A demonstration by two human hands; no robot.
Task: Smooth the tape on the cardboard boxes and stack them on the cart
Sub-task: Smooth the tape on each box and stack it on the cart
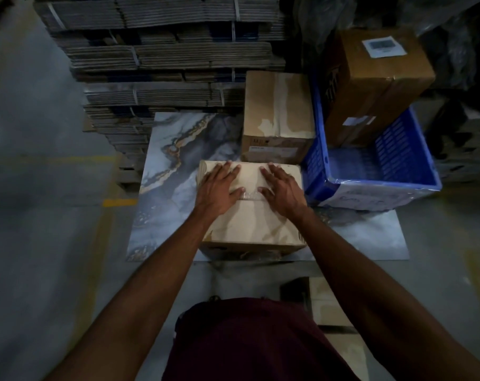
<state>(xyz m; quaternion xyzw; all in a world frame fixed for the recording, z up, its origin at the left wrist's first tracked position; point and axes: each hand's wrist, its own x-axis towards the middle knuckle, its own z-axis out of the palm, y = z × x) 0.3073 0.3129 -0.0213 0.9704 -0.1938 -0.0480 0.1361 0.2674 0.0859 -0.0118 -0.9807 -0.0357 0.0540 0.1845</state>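
Both hands, the left hand [217, 188] and right hand [281, 188], lie flat with fingers spread on the nearest box [251, 224], gripping nothing. Three boxes show: this pale tan one with glossy tape [251, 195] on the marbled board [175, 149], a second box [277, 116] behind it, and a third box [379, 78] in the blue crate [370, 166].

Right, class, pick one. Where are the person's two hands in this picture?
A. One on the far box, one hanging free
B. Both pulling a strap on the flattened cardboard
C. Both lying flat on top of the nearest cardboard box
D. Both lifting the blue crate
C: the left hand and right hand lie with fingers spread on top of the nearest cardboard box, either side of its tape.
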